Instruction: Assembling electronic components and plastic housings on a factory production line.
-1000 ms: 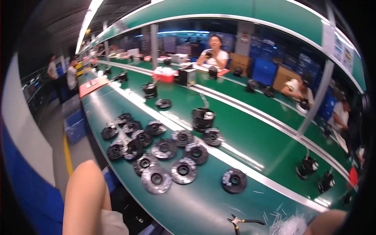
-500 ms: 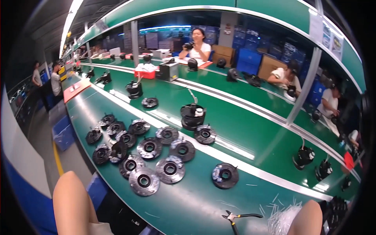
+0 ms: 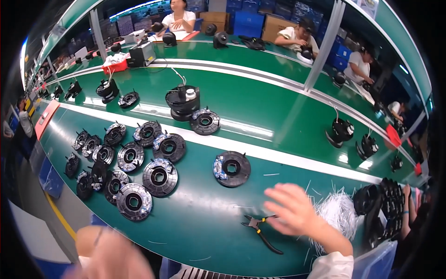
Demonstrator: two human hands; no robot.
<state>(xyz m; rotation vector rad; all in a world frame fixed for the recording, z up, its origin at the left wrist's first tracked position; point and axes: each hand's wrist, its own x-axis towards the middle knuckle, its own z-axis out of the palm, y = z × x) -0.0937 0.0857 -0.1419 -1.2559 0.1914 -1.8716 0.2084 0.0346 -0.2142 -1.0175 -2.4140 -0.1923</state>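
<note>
Nearest us, at the lower left, the left hand [image 3: 116,258] is blurred; we cannot tell whether its fingers grip. To its right, over the tabletop [image 3: 195,237], we see the right hand [image 3: 293,211] with fingers extended and slightly spread, above one yellow-and-black handle of the diagonal cutters [image 3: 253,223]; contact is unclear to us. The cutters lie with handles parted, left of a heap of thin white strips [image 3: 338,214]. Farther on, we find one black flanged disc [image 3: 240,176] apart from a cluster of similar discs [image 3: 160,182] bearing circuit boards. Beyond the white rail [image 3: 274,156] stands a black cylindrical housing [image 3: 181,107]; across the line, co-workers [image 3: 297,39] sit.
</note>
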